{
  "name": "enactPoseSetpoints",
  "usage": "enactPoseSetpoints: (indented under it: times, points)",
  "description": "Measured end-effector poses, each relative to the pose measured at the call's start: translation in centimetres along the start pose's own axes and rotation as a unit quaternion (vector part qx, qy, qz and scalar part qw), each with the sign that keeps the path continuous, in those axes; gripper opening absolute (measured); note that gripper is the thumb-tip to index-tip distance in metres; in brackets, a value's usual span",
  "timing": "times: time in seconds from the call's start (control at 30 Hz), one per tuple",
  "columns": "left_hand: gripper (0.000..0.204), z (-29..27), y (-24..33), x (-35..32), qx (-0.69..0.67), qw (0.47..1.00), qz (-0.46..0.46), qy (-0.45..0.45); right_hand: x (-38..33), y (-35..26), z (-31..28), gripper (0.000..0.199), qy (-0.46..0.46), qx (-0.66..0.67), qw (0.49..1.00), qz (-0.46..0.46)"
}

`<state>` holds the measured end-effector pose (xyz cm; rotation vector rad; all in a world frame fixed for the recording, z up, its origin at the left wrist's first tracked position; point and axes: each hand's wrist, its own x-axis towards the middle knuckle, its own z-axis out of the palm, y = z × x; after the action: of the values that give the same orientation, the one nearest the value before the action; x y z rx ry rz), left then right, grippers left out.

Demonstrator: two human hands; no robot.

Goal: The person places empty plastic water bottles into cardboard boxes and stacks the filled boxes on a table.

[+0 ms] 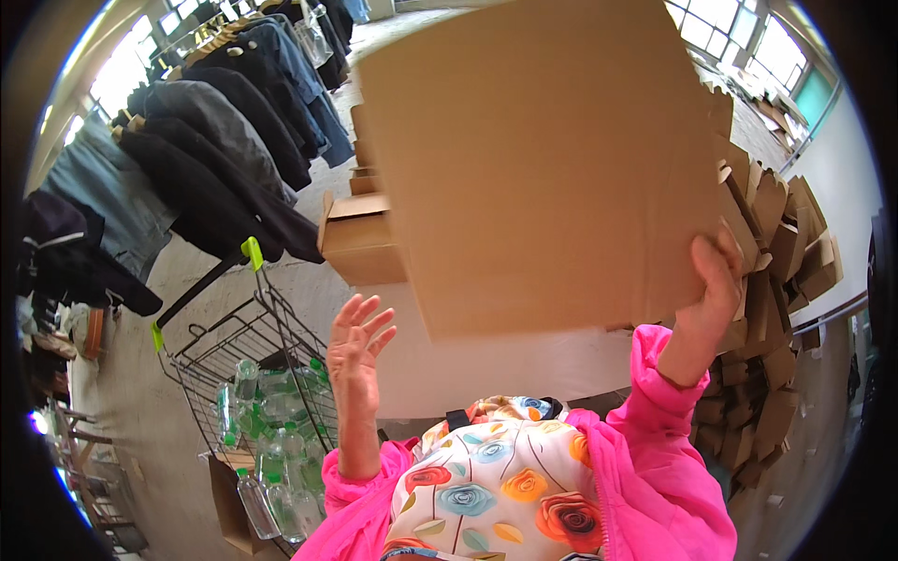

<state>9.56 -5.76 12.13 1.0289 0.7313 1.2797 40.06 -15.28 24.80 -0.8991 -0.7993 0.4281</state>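
Note:
A large brown cardboard box fills the upper middle of the view, one broad flat side toward me. My right hand grips its lower right edge, thumb on the near face and the other fingers mostly hidden behind. To the left of the box, my left hand is raised with its fingers apart, holding nothing and not touching the cardboard. Below the box, a pale work surface shows in front of my body.
A wire shopping cart with several clear plastic bottles stands at my left. Behind it, dark jackets hang on a rack. A smaller carton sits beyond my left hand. Folded cardboard boxes pile up on the right.

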Motion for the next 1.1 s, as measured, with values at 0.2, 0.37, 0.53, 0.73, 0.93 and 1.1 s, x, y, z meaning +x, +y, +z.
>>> enactPoseSetpoints:
  times: [0.2, 0.37, 0.53, 0.73, 0.93, 1.1]
  points:
    - [0.053, -6.2, -0.2, -4.6, -0.102, 0.99, -0.093, 0.041, -2.1, 3.5, 6.6, 0.006, -0.339, -0.349, 0.843, -0.228]
    - [0.046, -9.9, -2.3, -5.7, -0.123, 0.971, -0.159, 0.132, -6.2, 9.8, 8.9, 0.017, -0.42, -0.36, 0.768, -0.321]
    - [0.073, -11.3, -2.3, -5.9, -0.101, 0.981, -0.112, 0.126, -9.8, 14.2, 8.5, 0.022, -0.511, -0.326, 0.705, -0.368]
    - [0.041, -9.9, -3.0, -5.5, 0.103, 0.964, -0.074, 0.233, -12.2, 15.2, 6.6, 0.02, -0.597, -0.312, 0.723, -0.15]
    - [0.028, -12.1, -5.8, -6.6, 0.078, 0.96, -0.129, 0.234, -14.2, 14.0, 7.8, 0.03, -0.435, -0.485, 0.746, -0.137]
    - [0.034, -14.3, -2.8, -8.1, 0.022, 0.963, -0.059, 0.262, -13.7, 14.0, 6.7, 0.046, -0.383, -0.545, 0.743, -0.06]
